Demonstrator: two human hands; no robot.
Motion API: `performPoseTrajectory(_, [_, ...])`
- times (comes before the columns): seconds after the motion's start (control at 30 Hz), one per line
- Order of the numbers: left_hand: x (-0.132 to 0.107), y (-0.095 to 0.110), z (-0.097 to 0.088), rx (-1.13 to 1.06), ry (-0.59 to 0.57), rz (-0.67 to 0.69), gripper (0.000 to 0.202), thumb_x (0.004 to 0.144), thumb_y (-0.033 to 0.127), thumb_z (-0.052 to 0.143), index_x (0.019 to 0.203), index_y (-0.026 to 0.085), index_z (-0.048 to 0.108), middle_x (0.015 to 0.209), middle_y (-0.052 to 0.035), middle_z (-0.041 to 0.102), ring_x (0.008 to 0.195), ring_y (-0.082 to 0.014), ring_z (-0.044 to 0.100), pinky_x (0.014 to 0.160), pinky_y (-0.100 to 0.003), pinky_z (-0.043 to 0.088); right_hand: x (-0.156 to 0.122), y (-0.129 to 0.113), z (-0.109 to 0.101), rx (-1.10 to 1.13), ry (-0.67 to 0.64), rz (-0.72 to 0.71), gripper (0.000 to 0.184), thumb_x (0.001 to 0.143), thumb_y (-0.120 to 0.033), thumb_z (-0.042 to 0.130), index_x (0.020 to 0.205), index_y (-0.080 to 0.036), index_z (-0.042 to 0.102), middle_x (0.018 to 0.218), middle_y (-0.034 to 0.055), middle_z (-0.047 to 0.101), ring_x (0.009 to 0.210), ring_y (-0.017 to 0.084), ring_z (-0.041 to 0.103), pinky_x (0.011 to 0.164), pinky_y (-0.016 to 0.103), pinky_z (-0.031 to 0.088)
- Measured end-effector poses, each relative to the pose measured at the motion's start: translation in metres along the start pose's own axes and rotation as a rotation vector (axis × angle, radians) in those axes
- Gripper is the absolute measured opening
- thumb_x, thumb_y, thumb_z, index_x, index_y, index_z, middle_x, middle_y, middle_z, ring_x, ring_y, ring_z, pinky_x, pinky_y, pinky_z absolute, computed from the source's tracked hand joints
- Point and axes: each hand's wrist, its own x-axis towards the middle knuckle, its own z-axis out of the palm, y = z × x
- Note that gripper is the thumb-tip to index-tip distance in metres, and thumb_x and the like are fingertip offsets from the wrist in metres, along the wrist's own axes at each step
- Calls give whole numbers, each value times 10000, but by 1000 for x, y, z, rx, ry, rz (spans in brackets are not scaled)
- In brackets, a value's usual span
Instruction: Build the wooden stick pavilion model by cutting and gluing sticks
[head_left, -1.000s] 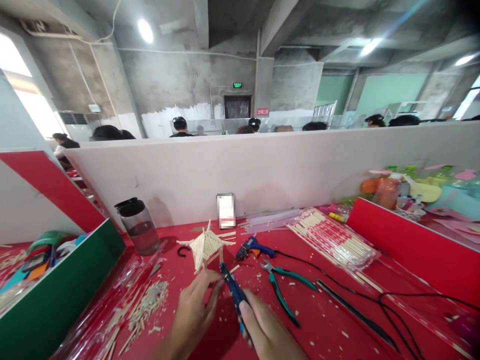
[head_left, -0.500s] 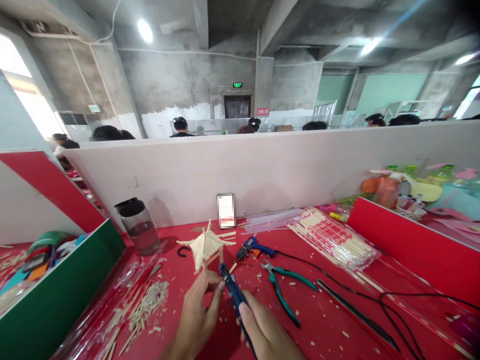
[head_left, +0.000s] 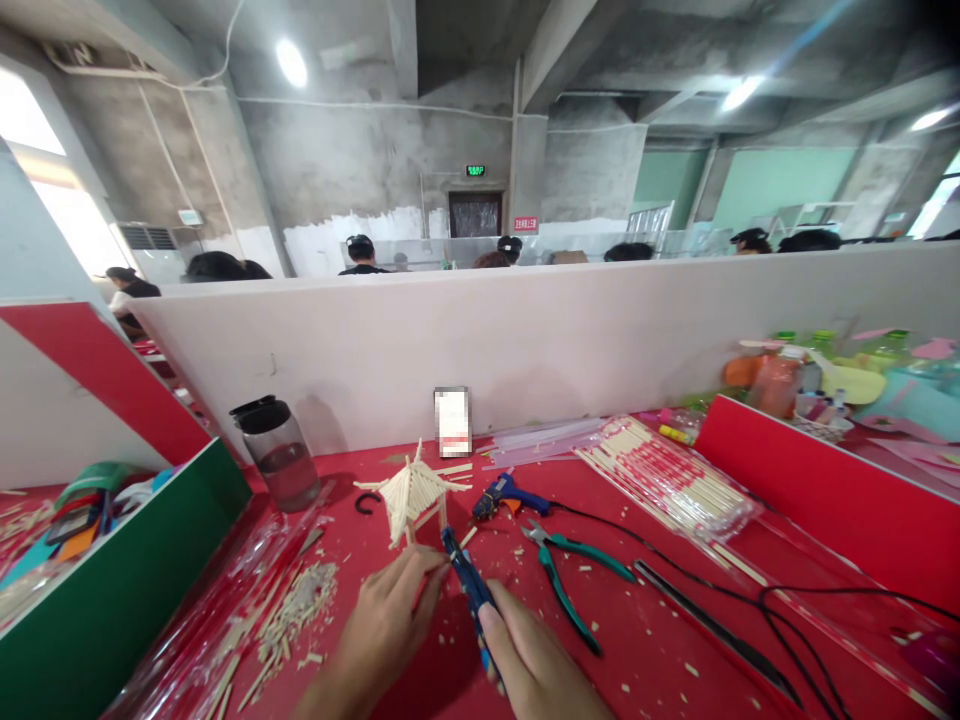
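Note:
A small house-like model [head_left: 411, 492] of pale wooden sticks, with a pointed roof, stands on the red table. My right hand [head_left: 534, 650] is wrapped round a slim dark blue hand tool [head_left: 466, 572], its tip pointing toward the model's near right side. The exact kind of tool cannot be made out. Just left of the tool's front end is my left hand [head_left: 394, 612], fingers curled toward the thumb close below the model. Whatever these fingers pinch is hidden. To the right lie a blue glue gun [head_left: 514, 495] and green-handled cutting pliers [head_left: 574, 565].
Stick scraps [head_left: 296, 605] are heaped at the left beside a green divider [head_left: 142, 560]. A water bottle [head_left: 279, 455] and a phone [head_left: 453, 422] stand at the back. Bagged sticks [head_left: 660, 475], a black cable [head_left: 645, 537] and a red divider [head_left: 832, 490] lie rightward.
My left hand has turned slightly and its thumb has drawn back from the tool. The blue tool has shifted a little in my right hand. The model stays put.

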Motion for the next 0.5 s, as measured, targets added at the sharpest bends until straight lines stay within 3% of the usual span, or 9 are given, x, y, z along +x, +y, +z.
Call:
performPoseTrajectory(0.23, [2, 9, 2, -35, 46, -90, 177, 998, 134, 526, 929, 212, 669, 807, -25, 771, 720, -161, 753, 700, -223, 575, 1, 0, 1, -102, -5, -45, 534, 1085, -448, 352, 1499, -172, 547, 1518, 117, 585, 1408, 283, 544, 1166, 372, 422])
performPoseTrajectory(0.4, [1, 8, 2, -21, 53, -30, 158, 1005, 123, 530, 962, 223, 646, 838, -16, 769, 743, -157, 757, 709, -226, 574, 0, 1, 2, -128, 36, -99, 517, 1095, -433, 317, 1479, -191, 565, 1465, 120, 636, 1356, 277, 595, 1124, 360, 454])
performPoseTrajectory(0.5, [1, 6, 2, -6, 53, -6, 159, 1013, 120, 524, 986, 233, 632, 846, -5, 762, 744, -152, 754, 712, -225, 570, -1, 1, 0, -116, 35, -136, 504, 1099, -416, 311, 1466, -195, 574, 1328, 117, 731, 1200, 253, 701, 996, 306, 533])
